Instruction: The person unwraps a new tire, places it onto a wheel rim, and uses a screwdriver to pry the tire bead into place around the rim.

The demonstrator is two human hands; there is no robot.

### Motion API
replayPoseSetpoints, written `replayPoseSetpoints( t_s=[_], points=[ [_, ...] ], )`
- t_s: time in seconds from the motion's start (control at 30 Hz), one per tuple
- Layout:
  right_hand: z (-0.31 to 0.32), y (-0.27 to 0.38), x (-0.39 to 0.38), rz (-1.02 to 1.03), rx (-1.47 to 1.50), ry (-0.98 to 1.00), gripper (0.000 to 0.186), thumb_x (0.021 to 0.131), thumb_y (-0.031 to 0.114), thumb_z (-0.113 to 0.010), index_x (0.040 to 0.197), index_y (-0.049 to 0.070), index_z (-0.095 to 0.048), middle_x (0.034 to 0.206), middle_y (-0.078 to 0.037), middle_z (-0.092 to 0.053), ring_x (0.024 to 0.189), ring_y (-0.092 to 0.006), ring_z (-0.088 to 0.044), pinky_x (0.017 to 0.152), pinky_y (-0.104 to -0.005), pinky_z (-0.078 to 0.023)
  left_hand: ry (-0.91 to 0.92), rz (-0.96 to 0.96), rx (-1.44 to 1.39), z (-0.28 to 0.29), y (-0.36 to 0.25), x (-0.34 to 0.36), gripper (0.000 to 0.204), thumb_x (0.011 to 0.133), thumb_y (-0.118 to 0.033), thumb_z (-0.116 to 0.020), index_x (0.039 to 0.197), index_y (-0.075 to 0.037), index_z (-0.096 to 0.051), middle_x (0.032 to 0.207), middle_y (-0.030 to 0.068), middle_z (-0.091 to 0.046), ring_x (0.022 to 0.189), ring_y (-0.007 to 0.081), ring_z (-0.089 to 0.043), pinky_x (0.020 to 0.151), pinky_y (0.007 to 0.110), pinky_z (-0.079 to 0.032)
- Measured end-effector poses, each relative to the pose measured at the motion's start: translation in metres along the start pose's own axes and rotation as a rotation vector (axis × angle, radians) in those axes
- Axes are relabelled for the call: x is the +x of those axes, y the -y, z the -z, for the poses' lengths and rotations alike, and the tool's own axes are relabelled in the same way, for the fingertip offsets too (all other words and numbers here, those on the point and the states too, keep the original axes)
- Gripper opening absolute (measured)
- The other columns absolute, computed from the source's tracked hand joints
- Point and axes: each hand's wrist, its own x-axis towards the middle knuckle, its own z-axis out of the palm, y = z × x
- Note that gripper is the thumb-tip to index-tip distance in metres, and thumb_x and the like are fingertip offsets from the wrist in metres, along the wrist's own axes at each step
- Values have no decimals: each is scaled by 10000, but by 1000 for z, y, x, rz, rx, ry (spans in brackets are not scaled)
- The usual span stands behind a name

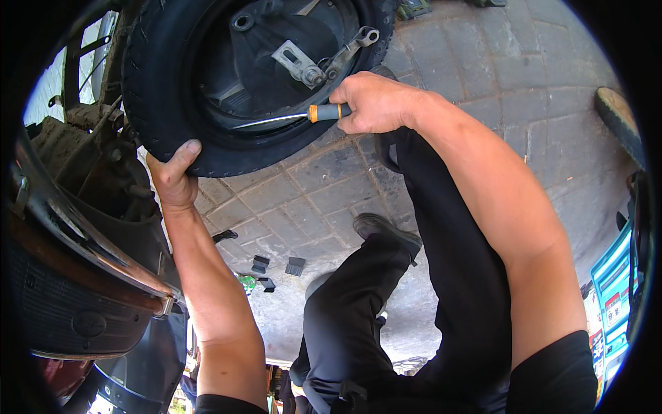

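Note:
A wheel with a black tire fills the upper left, beside the vehicle's body. My right hand is closed round the grey and orange handle of a screwdriver. The screwdriver's metal shaft points left across the wheel, its tip at the line where tire and rim meet. My left hand grips the tire's near left edge, thumb on the sidewall and the other fingers hidden behind it. On the dark hub plate sit a slotted metal bracket and a lever arm.
The vehicle's body takes up the left side. Small dark blocks lie on the paved floor below the wheel. My shoe stands near them. Another shoe is at the far right, above a blue and white printed panel.

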Motion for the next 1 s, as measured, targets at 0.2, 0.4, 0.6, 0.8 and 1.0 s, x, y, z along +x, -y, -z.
replayPoseSetpoints(
  t_s=[0.2, 0.4, 0.6, 0.8, 1.0],
  points=[
    [-3, 2, 4, 28, -91, -83, 202, 747, 128, -692, 868, -33, -670, 718, -219, -642, 734, -400, -657, 682, -458, -513, 12, 1, -4, -3, -4, 1, 865, 660, -112, -733, 1465, 21, -446, 1407, 132, -559, 1268, 304, -535, 1146, 383, -361],
    [0, 39, -14, -144, -92, 19, 208, 776, 125, -666, 889, -49, -675, 823, -233, -678, 875, -405, -670, 782, -460, -522, -27, 41, 3, -4, -6, 4, 812, 676, -112, -740, 1433, 34, -482, 1365, 130, -591, 1218, 294, -571, 1117, 381, -395],
    [30, 75, -5, -238, -249, 184, 238, 787, 145, -627, 880, -69, -673, 865, -241, -692, 906, -413, -672, 799, -475, -524, -68, 45, -68, -5, -9, 6, 720, 625, -39, -766, 1311, 81, -583, 1250, 145, -668, 1097, 279, -652, 1041, 360, -479],
    [32, 75, 8, -339, -114, 247, 241, 790, 159, -627, 879, -62, -667, 723, -180, -668, 613, -311, -662, 590, -427, -524, -59, 84, -72, -7, -12, 7, 702, 627, -44, -765, 1296, 83, -596, 1240, 147, -674, 1091, 277, -656, 1041, 356, -477],
    [-12, 94, -16, -484, 460, 254, 233, 872, 178, -627, 826, -49, -608, 686, -133, -619, 531, -204, -594, 447, -367, -439, -67, 47, -27, -9, -15, 14, 688, 636, -69, -774, 1287, 78, -606, 1219, 141, -683, 1064, 262, -662, 1002, 352, -495]
  ],
)
